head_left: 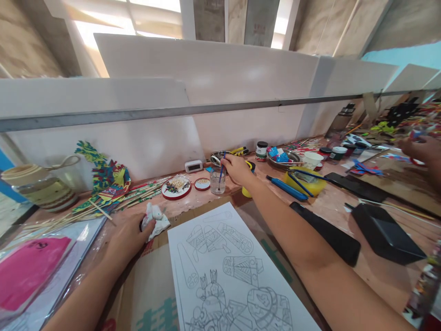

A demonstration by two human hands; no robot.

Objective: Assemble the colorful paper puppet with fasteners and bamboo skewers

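Head cam: right hand (237, 168) pinching brush (221, 171), rinsing in water glass (217, 180); left hand (129, 236) clutching rag (155, 219). Probably wipe bristles next.

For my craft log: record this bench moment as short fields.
left hand: left hand grips a crumpled white cloth
right hand: right hand holds a blue-handled brush, tip down in a clear glass
front: line-drawing sheet, uncoloured
near glass: red-rimmed bead dish
left side: bamboo sticks, painted paper pieces
far right: another person's hand
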